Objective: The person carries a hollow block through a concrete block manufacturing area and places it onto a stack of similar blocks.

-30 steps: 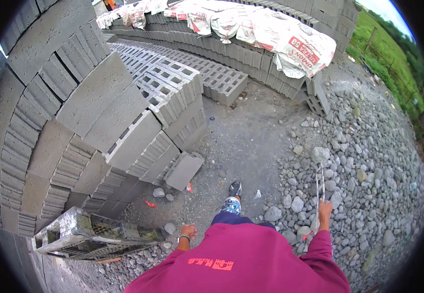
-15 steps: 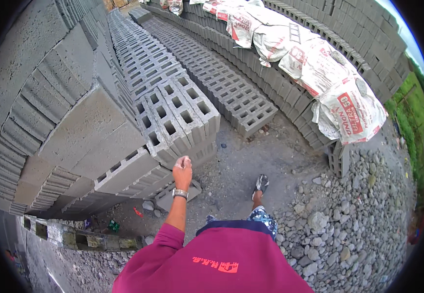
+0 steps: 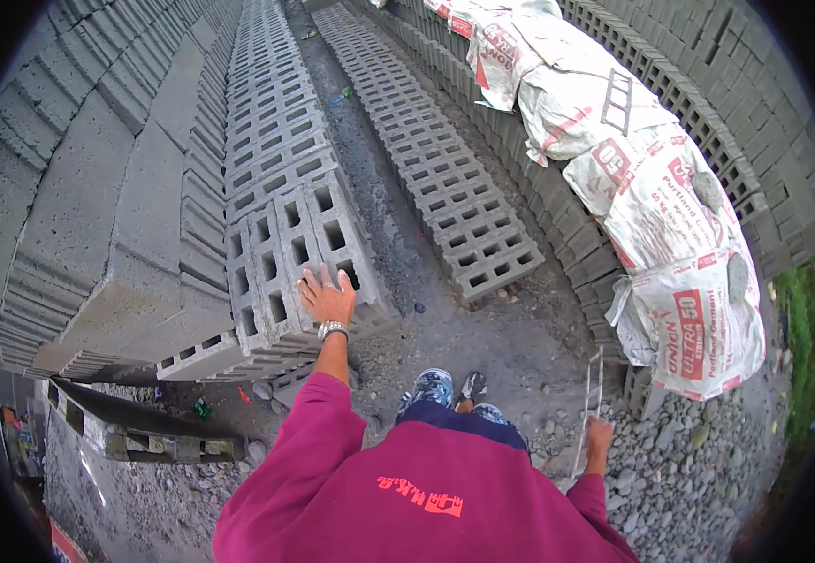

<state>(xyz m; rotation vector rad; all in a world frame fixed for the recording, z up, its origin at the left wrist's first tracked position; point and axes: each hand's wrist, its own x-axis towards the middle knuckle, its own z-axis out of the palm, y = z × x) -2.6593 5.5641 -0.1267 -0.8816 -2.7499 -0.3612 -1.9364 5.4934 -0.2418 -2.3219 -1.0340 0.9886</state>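
My left hand (image 3: 328, 296), with a watch at its wrist, lies spread on the top of the hollow concrete blocks (image 3: 283, 242) at the near end of a long row. Its fingertips are beside the holes of the outermost block. Lower right, my right hand (image 3: 599, 436) is closed round the lower part of a thin, pale ladder-shaped frame (image 3: 594, 380), which stands roughly upright beside a row of blocks. A similar ladder-shaped frame (image 3: 617, 101) rests on white sacks at the upper right.
Tall concrete block stacks (image 3: 135, 216) rise at left. Another low block row (image 3: 482, 239) lies across a narrow dirt strip. White cement sacks (image 3: 679, 281), weighted with stones, cover the stack at right. Loose gravel (image 3: 679, 460) spreads at lower right. A block row (image 3: 144, 441) stands lower left.
My left hand has gone from a loosely closed hold in front of the blocks to lying spread on their top. My right hand has come into view, holding the ladder-shaped frame.
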